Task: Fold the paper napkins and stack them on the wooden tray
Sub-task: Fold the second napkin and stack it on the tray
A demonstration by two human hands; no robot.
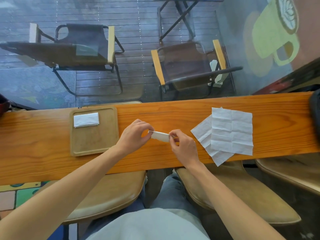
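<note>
1. The step in hand was the folding of one napkin. The folded napkin (160, 136) was held just above the table (173, 110), a little to the right of the wooden tray (94, 146), already reduced to a narrow strip.
2. The left hand (134, 135) pinched the strip's left end between thumb and fingertips; the right hand (183, 146) pinched the right end the same way. Neither hand lay flat on the table — the strip hung between them, tilted slightly down to the right.
3. On the tray, toward its far-left corner, lay a finished stack (86, 120) of folded napkins, white and squared. How many were in it I could not tell.
4. Well to the right of the tray, beyond the right hand, two unfolded napkins (230, 130) lay spread and overlapping, the lower one jutting over the table's near edge. So the task looked partly done, by my reckoning.
5. The next move, I judged, called for either one last crease pressed in or a carry to the left — over the tray's rim and down onto the stack, edges lined up with it.
6. The paper was thin and limp; a loose pinch might let the fold spring open on the way, so the grip wanted to hold until it touched down.
</note>
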